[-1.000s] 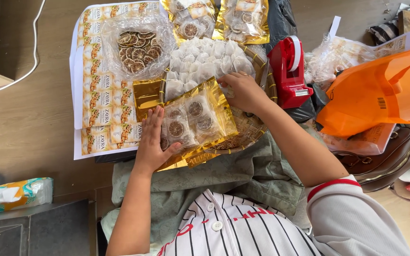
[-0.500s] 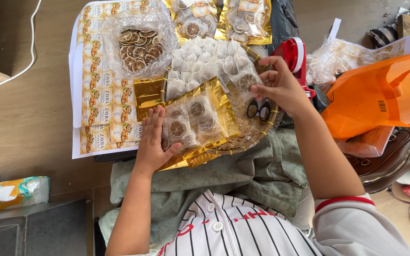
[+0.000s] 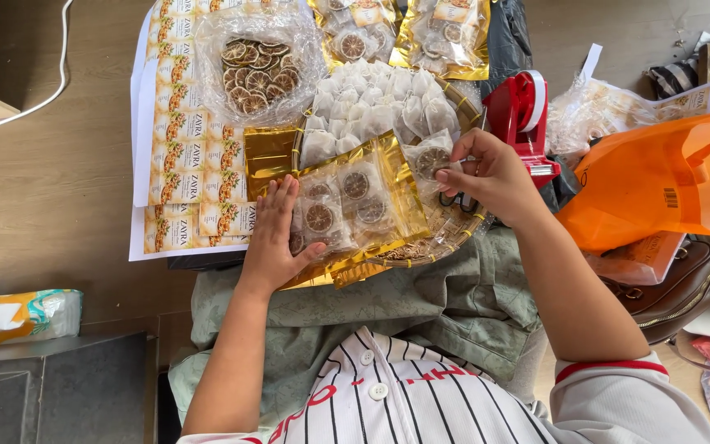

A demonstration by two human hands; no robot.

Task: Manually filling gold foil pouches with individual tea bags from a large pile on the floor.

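Her left hand (image 3: 277,238) lies flat and open on the gold pouch (image 3: 355,205) over the woven tray (image 3: 454,238). Just right of the pouch, her right hand (image 3: 491,173) pinches a small sachet (image 3: 431,159). She'd do well to keep that pouch pinned so the sachet slides in squarely.

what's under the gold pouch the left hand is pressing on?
The gold pouch lies across a round woven tray, under the left hand. Small white sachets fill the tray's far side; loose straw-like bits show beside the pouch. Anything directly beneath it is covered.

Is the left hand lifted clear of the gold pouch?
No. The left hand lies flat on the gold pouch, pressing it down on the basket.
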